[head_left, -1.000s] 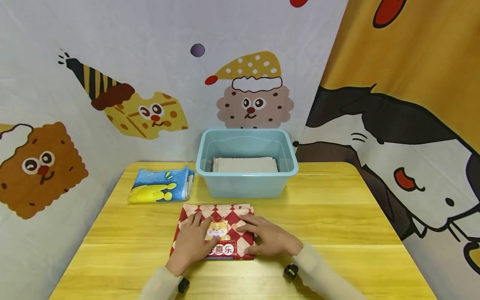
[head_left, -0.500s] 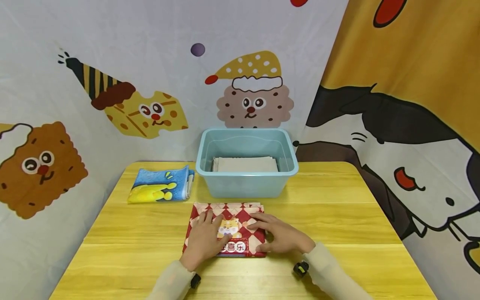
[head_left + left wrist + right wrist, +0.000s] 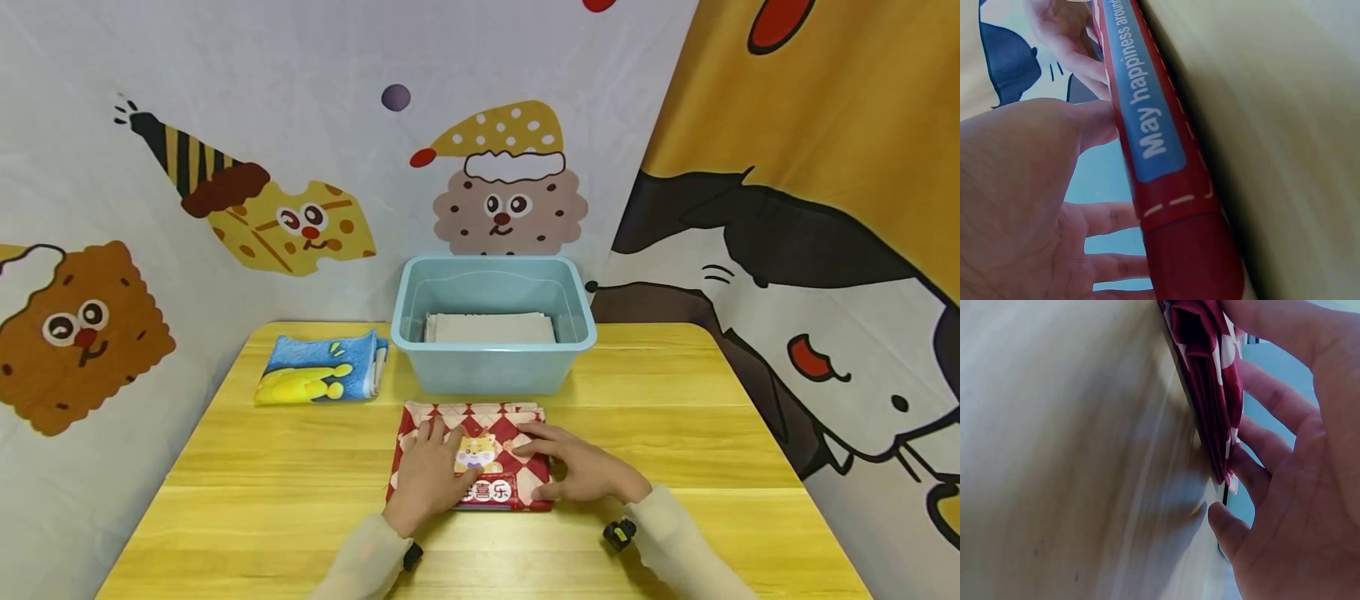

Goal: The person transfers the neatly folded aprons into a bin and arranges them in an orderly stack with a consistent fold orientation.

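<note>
A folded red-and-cream checked cloth (image 3: pixel 477 454) with a cartoon dog and white lettering lies flat on the table. On its left part rests my left hand (image 3: pixel 431 479), fingers spread and nearly straight. My right hand (image 3: pixel 592 468) touches its right side with loosely bent fingers. The left wrist view shows the cloth's front fold (image 3: pixel 1175 206), with a blue strip of printed words, and the left thumb and fingers against its top. In the right wrist view the layered side edge of the cloth (image 3: pixel 1210 381) shows beside the right fingers; the little finger stands off it.
Behind the cloth stands a light blue plastic bin (image 3: pixel 491 371) holding a folded off-white cloth (image 3: pixel 491 329). To the bin's left lies a folded blue-and-yellow cloth (image 3: pixel 322 369). All stand on a wooden table (image 3: pixel 697 433) against a cartoon-printed curtain (image 3: pixel 300 83).
Both hands and the checked cloth under them have slid to the right along the table, and slightly away from me. The bin and the blue-and-yellow cloth stay in place.
</note>
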`<state>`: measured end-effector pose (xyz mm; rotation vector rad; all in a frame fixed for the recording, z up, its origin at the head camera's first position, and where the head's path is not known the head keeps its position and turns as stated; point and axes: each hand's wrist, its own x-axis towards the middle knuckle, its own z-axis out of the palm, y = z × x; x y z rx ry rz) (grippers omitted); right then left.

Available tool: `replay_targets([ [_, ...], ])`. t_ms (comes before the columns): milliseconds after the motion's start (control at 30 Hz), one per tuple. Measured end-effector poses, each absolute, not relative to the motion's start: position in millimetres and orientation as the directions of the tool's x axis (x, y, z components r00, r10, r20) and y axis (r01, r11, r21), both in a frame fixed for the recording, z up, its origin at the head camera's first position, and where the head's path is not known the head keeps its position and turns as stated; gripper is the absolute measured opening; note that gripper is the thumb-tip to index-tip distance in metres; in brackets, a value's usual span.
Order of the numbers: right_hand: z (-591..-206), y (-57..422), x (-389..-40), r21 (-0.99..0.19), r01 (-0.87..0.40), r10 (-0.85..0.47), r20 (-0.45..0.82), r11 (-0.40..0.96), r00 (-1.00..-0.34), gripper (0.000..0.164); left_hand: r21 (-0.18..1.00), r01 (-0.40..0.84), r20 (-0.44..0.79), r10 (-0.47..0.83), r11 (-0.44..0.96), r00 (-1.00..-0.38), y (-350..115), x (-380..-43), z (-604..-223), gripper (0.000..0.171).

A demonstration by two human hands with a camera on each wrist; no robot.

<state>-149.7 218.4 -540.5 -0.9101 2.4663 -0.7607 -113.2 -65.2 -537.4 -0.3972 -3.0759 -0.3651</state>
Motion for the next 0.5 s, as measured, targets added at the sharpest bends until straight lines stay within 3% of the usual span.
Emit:
replay_targets([
  [233,-538,221,-149,-0.625,-0.475,-0.695,-0.156,0.62,-0.702,0.058,0.246,0.293,-0.004,0.303,0.924,-0.953,-71,-119,-533,0.069],
  [500,-532,220,-151,-0.634,-0.445,-0.659,-0.139,0.633,-0.739,0.053,0.454,0.3,-0.019,0.346,0.839,-0.938,-97,-129,-522,0.056],
])
